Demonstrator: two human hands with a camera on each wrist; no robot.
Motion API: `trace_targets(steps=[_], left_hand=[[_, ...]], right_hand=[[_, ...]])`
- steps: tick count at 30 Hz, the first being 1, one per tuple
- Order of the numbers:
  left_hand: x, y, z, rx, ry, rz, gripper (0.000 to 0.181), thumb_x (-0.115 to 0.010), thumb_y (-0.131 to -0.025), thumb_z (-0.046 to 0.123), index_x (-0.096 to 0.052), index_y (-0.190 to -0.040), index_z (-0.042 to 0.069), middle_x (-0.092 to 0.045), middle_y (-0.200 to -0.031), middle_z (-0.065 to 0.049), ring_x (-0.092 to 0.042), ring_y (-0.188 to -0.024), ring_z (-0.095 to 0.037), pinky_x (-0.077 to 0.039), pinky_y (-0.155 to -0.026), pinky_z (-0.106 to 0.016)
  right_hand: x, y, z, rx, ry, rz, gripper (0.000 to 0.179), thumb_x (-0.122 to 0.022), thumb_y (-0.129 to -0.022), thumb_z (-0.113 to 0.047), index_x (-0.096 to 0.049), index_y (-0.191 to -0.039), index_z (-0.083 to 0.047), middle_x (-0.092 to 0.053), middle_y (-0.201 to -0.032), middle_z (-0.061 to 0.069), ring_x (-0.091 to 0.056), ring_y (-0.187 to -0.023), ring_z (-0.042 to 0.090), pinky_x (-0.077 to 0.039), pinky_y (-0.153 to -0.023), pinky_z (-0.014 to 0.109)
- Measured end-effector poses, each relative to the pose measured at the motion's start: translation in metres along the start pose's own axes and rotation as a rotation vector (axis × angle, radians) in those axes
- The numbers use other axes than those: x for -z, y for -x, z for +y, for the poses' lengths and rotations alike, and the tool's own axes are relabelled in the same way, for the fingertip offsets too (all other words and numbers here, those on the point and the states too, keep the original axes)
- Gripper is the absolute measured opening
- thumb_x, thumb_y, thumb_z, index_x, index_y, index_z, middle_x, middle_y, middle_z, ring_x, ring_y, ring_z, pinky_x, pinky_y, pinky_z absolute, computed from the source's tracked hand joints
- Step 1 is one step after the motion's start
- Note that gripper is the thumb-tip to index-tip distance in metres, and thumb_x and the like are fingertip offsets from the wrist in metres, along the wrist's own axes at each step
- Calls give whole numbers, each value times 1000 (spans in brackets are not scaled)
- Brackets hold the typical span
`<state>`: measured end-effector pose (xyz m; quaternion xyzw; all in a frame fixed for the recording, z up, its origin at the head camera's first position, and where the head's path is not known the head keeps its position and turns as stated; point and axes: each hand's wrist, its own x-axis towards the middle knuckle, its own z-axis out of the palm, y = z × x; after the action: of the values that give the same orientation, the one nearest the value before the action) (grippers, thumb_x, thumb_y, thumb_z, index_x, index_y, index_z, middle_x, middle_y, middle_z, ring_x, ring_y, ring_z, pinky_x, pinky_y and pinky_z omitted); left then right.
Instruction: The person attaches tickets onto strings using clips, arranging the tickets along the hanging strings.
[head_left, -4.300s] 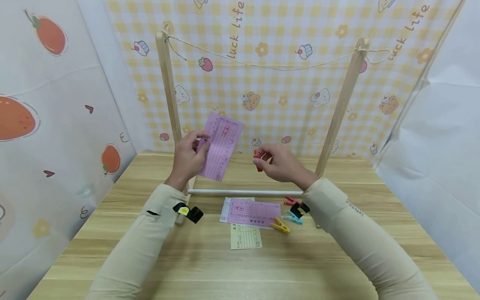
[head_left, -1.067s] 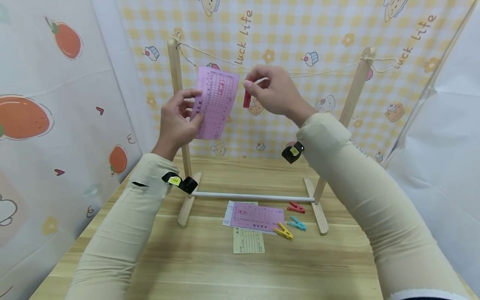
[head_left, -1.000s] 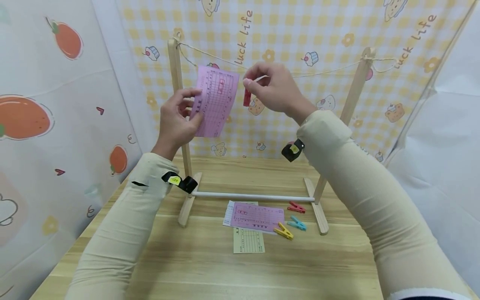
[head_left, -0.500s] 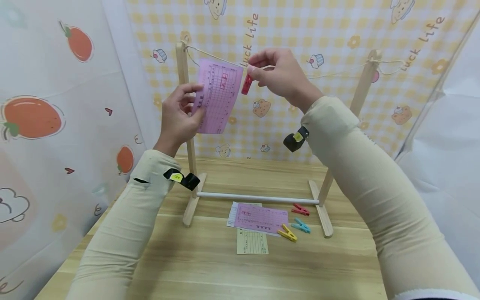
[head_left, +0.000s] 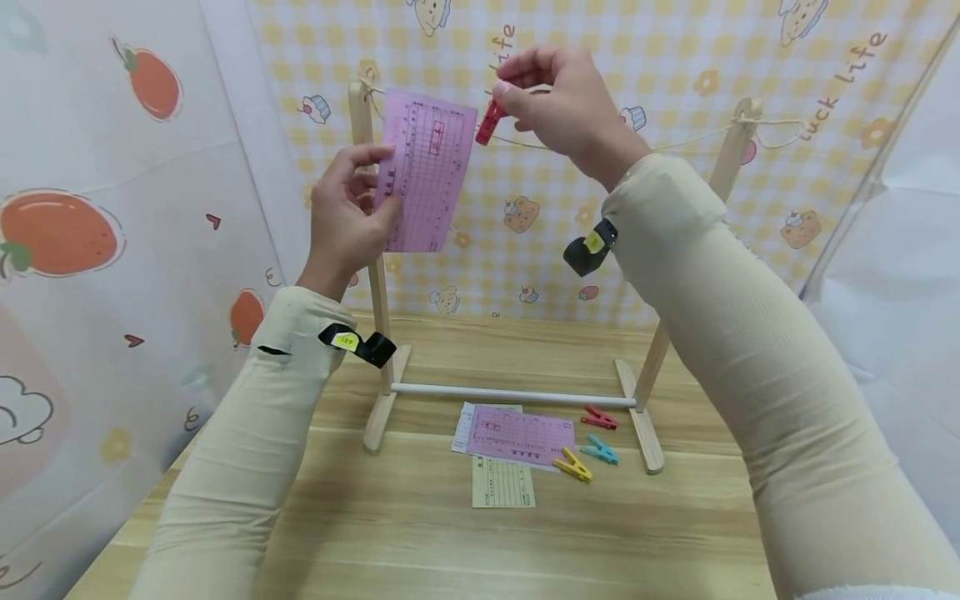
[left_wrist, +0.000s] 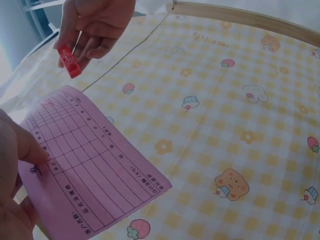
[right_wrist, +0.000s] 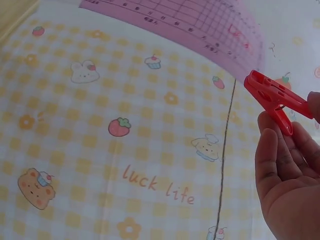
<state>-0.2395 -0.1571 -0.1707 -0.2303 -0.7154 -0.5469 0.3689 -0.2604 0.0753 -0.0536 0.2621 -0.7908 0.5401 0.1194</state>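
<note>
My left hand [head_left: 348, 208] pinches a pink printed receipt slip [head_left: 431, 175] by its left edge, thumb in front. The slip stands upright before the string's left part and hides some of it. To the right, my right hand [head_left: 558, 108] holds a red clothespin [head_left: 489, 122] by its handles, its nose pointing down and left beside the slip's upper right corner. In the right wrist view the clothespin [right_wrist: 272, 97] looks separate from the string [right_wrist: 227, 145]. The left wrist view shows the slip [left_wrist: 90, 165] below the clothespin [left_wrist: 69, 61], with a gap between them.
A wooden frame with a left post [head_left: 378, 300] and right post [head_left: 652, 358] carries the string. A white rod [head_left: 510, 396] joins its feet. On the table lie a pink slip [head_left: 521, 433], a yellow slip [head_left: 502, 483], and red [head_left: 600, 418], blue [head_left: 600, 450] and yellow [head_left: 573, 465] clothespins.
Both hands have risen from low above the table to the string's height, carrying the slip and the red clothespin. In the last half second both moved up further.
</note>
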Motion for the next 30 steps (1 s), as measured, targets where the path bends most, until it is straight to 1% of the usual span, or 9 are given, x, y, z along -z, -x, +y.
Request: trace_targets(steps=[4, 7, 11, 14, 20, 24, 30], left_hand=[[1, -1, 0, 37, -57, -12, 47, -59, -82, -12, -57, -126, 5, -57, -121, -3, -57, -84, -16, -49, -65, -25], [2, -1, -1, 77, -96, -31, 49, -59, -84, -11, -54, -129, 6, -55, -124, -2, -56, -83, -14, -50, -67, -24], [1, -2, -1, 127, -115, -57, 50, -57, -86, -9, -52, -133, 8, -54, -126, -2, -58, -86, -17, -52, -70, -24], [0, -2, 0, 146, -128, -68, 49, -57, -88, -8, -51, -134, 9, -54, -126, -2, -58, -86, -17, -53, -71, -25], [0, -1, -3, 145, -159, -67, 49, -57, -88, -8, -52, -133, 8, -55, -124, -3, -57, -83, -16, -52, -69, -24], [0, -1, -5, 139, -176, -60, 48, -57, -87, -9, -52, -133, 8, -55, -123, -4, -56, -81, -16, -51, -68, -24], [-1, -2, -6, 162, -185, -56, 48, -57, -89, -7, -52, -133, 11, -55, -120, -3, -55, -81, -17, -50, -67, -25]], right_hand=[[-1, -4, -6, 13, -3, 18, 28, -63, -94, -14, -59, -118, -1, -56, -106, 3, -60, -93, 15, -50, -84, 30], [-4, -7, -9, 12, -26, 30, 30, -64, -93, -12, -59, -120, 0, -56, -107, 4, -60, -91, 15, -50, -83, 30], [-9, -13, -9, 7, -32, 42, 29, -64, -92, -10, -59, -119, -1, -56, -108, 5, -59, -90, 15, -50, -82, 29], [-13, -17, -7, -10, -31, 47, 30, -64, -92, -10, -60, -121, -1, -56, -109, 5, -59, -92, 16, -50, -84, 28], [-20, -24, -2, -27, -65, 59, 29, -64, -92, -6, -60, -120, -1, -56, -107, 6, -60, -99, 18, -50, -84, 24], [-25, -27, -1, -40, -66, 66, 28, -64, -92, -8, -61, -119, -4, -57, -108, 5, -59, -99, 16, -48, -82, 24], [-32, -33, -1, -42, -98, 103, 23, -66, -91, -7, -64, -114, -5, -59, -103, 4, -60, -93, 16, -47, -75, 24]])
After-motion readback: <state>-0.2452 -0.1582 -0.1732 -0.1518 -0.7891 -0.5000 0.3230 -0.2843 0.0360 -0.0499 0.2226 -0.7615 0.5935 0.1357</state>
